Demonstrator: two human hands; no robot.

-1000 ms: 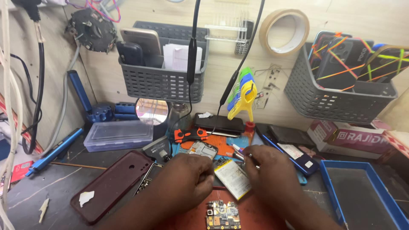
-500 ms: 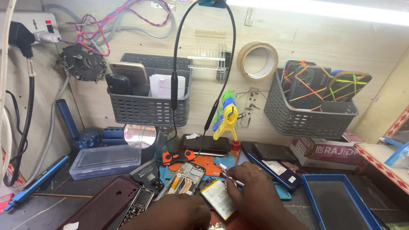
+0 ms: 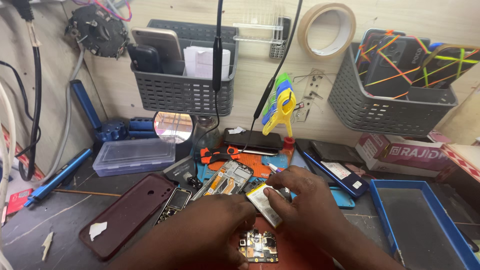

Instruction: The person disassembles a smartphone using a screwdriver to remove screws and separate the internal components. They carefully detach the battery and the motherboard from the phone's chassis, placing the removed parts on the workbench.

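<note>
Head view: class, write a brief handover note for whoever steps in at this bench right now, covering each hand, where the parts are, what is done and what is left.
Left hand: fingers on the near end of the battery.
Right hand: pinching the battery's far side.
Circuit board: bare on the red mat, just below the hands.
Phone frame: opened, lying behind the battery. Maroon back cover: off, to the left.
Done: phone opened, board out.
Left: battery not yet set down or fitted anywhere.
</note>
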